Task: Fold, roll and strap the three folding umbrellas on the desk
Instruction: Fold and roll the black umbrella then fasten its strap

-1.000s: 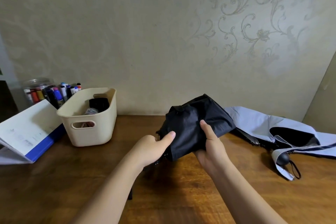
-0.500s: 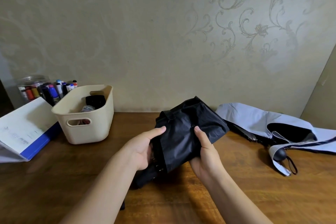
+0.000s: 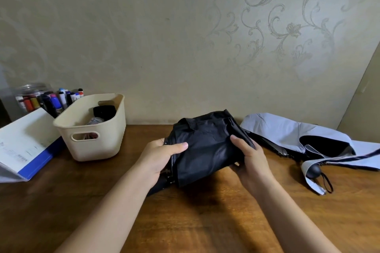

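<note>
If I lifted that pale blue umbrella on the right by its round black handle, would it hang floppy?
Probably floppy: the pale blue fabric umbrella lies unrolled, its canopy in loose folds, a strap trailing. The round black handle looks smooth, so perhaps slippery. Loose cloth should keep it from rolling.

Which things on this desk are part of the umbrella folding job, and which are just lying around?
Job: black umbrella, held by left hand and right hand; grey umbrella, unrolled on the desk.
Lying about: cream basket, markers, blue-and-white folder.
</note>
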